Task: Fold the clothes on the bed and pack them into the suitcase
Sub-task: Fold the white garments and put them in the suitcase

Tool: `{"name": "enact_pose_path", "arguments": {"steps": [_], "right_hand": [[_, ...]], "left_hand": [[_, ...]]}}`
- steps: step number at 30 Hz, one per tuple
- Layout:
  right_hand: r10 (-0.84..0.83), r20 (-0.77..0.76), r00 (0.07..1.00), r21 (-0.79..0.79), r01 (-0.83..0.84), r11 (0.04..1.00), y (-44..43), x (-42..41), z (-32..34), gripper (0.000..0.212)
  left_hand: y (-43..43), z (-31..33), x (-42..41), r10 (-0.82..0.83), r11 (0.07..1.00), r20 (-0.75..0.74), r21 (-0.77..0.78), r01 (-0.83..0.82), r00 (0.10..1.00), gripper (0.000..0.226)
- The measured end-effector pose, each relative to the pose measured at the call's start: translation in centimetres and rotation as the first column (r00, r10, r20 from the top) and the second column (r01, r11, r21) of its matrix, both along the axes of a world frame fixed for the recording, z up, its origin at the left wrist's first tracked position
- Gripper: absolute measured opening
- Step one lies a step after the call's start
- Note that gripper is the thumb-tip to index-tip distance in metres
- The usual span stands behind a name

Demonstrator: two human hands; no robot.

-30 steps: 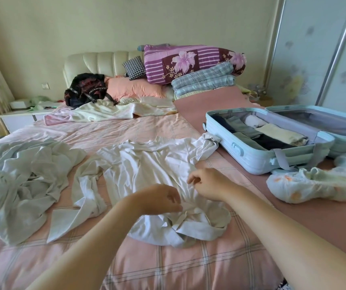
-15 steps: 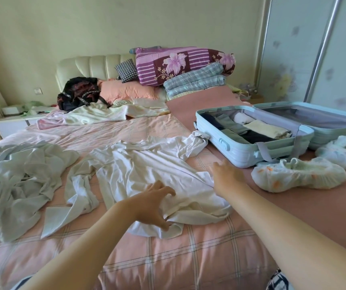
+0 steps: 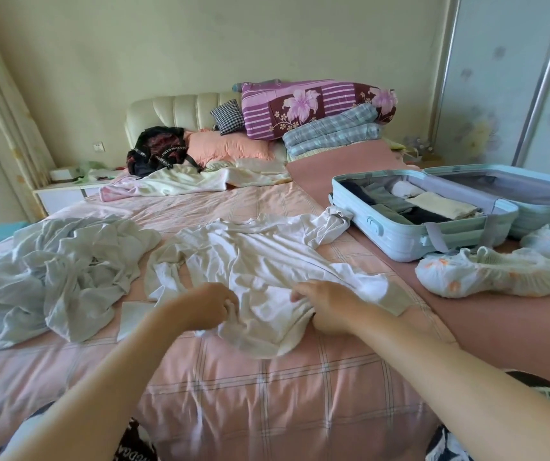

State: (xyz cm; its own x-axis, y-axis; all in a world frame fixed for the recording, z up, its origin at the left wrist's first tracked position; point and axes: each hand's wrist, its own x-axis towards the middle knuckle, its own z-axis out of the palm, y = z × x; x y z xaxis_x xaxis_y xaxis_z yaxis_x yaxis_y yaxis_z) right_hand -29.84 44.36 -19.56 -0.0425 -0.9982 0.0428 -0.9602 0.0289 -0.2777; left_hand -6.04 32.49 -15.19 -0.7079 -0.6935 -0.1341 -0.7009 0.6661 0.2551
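Seen from the head camera, a creased white shirt (image 3: pixel 267 261) lies spread on the pink checked bed (image 3: pixel 267 394). The left hand (image 3: pixel 205 306) and right hand (image 3: pixel 326 307) both grip its near hem, fingers curled into the cloth. A crumpled grey garment (image 3: pixel 57 271) lies left. The open blue suitcase (image 3: pixel 410 242), partly packed, sits right.
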Motion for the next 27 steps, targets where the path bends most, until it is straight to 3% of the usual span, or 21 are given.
{"name": "enact_pose_path", "arguments": {"steps": [2, 4, 6, 7, 9, 11, 13, 16, 20, 22, 25, 27], "right_hand": [[-0.009, -0.025, 1.000, 0.011, 0.010, 1.000, 0.4, 0.4, 0.4, 0.039], [-0.009, 0.038, 0.999, 0.110, 0.005, 0.994, 0.6, 1.7, 0.6, 0.021], [0.042, 0.088, 0.995, 0.236, -0.062, 0.970, 0.7, 3.4, 0.8, 0.009], [0.066, 0.100, 0.993, 0.304, -0.093, 0.948, 0.7, 4.3, 0.8, 0.010], [0.074, 0.157, 0.985, 0.410, -0.133, 0.903, 0.6, 5.6, 0.5, 0.018], [0.035, 0.222, 0.974, 0.425, -0.129, 0.896, 0.4, 6.3, -0.1, 0.023], [0.068, 0.190, 0.980, 0.385, -0.138, 0.913, 0.4, 6.4, -0.9, 0.024], [0.118, 0.015, 0.993, 0.323, -0.117, 0.939, 1.2, 5.9, -2.2, 0.038], [0.091, -0.026, 0.995, 0.235, -0.083, 0.968, 1.6, 6.2, -2.8, 0.031], [0.079, -0.027, 0.997, 0.192, -0.072, 0.979, 1.5, 6.6, -2.3, 0.029], [0.063, -0.047, 0.997, 0.027, -0.062, 0.998, 1.0, 7.7, -1.2, 0.029], [0.078, -0.067, 0.995, 0.008, -0.078, 0.997, 0.7, 8.6, -0.7, 0.031]], "left_hand": [[-1.4, 1.2, 2.4, 0.101, 0.990, 0.214, 0.075, -0.119, 0.972, 0.036], [-1.7, 2.0, 4.0, 0.123, 0.983, 0.549, 0.045, -0.176, 0.827, 0.033], [-0.6, 2.2, 4.4, 0.104, 0.990, 0.739, -0.017, -0.137, 0.666, 0.031], [0.1, 2.1, 4.2, 0.107, 0.982, 0.734, 0.028, -0.188, 0.671, 0.032], [1.7, 1.6, 3.3, 0.076, 0.947, 0.623, 0.198, -0.252, 0.778, 0.025], [2.4, 0.1, 2.3, -0.011, 0.960, 0.448, 0.256, -0.116, 0.894, 0.030], [3.3, -2.2, 1.6, -0.103, 0.971, 0.325, 0.239, 0.024, 0.940, 0.050], [4.0, -5.6, 1.9, -0.154, 0.985, 0.280, 0.120, 0.125, 0.948, 0.065], [4.0, -7.4, 4.3, -0.100, 0.993, 0.136, -0.055, 0.109, 0.986, 0.032], [3.8, -7.4, 5.4, -0.060, 0.989, 0.098, -0.126, 0.072, 0.993, 0.033], [3.5, -6.0, 6.9, 0.005, 0.965, 0.088, -0.263, 0.019, 0.996, 0.036], [3.2, -4.2, 7.9, 0.096, 0.965, 0.215, -0.258, -0.038, 0.972, 0.036]]}}
